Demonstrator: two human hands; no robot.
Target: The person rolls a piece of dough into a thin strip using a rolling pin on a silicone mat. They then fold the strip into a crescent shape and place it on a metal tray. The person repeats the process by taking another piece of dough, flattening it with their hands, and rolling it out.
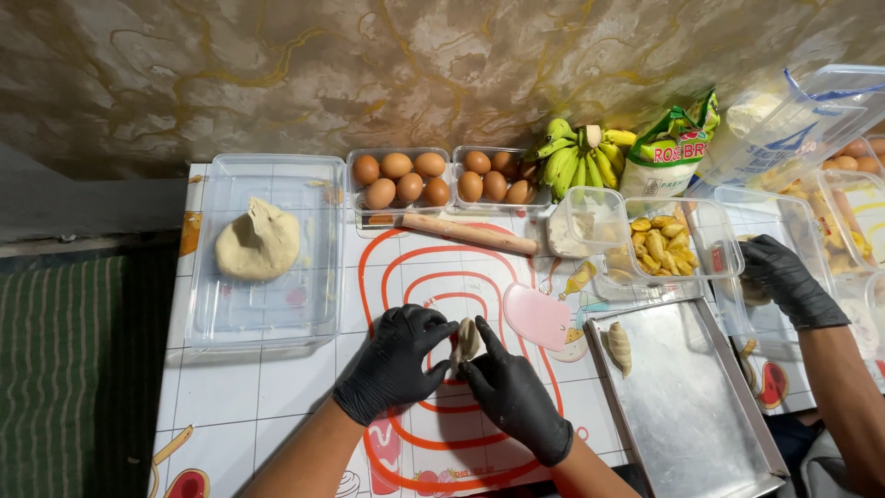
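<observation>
My left hand [395, 358] and my right hand [509, 392], both in black gloves, pinch a small folded piece of pale dough [466, 342] between their fingertips. They hover over a white mat with red concentric rings [433, 277]. A pink dough scraper [537, 316] lies just right of my hands. A finished folded dumpling [619, 348] rests on a metal baking tray [687, 406] to the right.
A dough lump [257, 243] sits in a clear plastic tray [267, 304] at left. Behind are two egg boxes [399, 180], a rolling pin [468, 232], bananas [579, 157], a tub of sliced banana [662, 245]. Another person's gloved hand [785, 279] reaches in at right.
</observation>
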